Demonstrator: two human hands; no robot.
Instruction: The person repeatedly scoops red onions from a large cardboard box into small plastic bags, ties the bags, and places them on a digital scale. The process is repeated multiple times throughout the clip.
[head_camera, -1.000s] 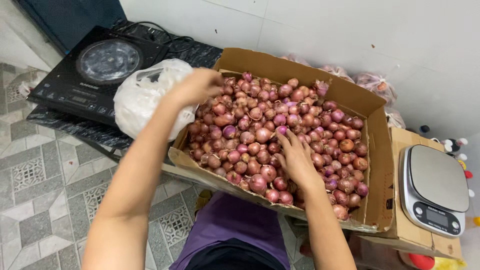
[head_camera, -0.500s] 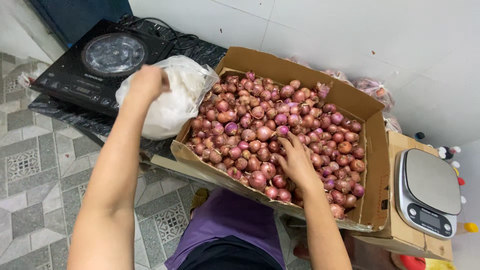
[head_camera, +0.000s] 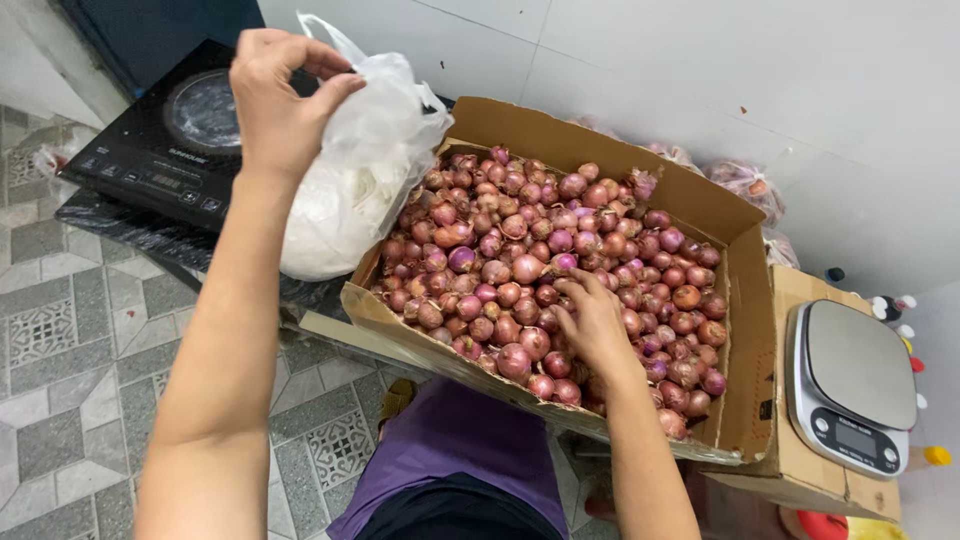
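Thin white plastic, crinkled and half see-through, makes up the bag (head_camera: 355, 170) that the left hand (head_camera: 275, 95) pinches by its upper edge, thumb and fingers closed on the film. It hangs bulging just left of the cardboard box (head_camera: 745, 300), its lower belly touching the box's left wall and its loose handle loop sticking up above the knuckles. What fills it cannot be told beyond a pale mass.

Inside the box lies a dense heap of small red onions (head_camera: 520, 225), round, papery-skinned, purple to pinkish brown. The right hand (head_camera: 590, 320) rests palm down on the heap near the box's front wall, fingers curled into the onions; whether it actually grips one cannot be seen.

Box walls are plain brown board, the right flap folded down. Left of the box, behind the bag, sits a flat black glass cooktop (head_camera: 170, 140). Right of it, a steel-topped kitchen scale (head_camera: 855, 385) lies on a smaller carton. Patterned grey floor tiles (head_camera: 60, 330) spread below the box's left corner.
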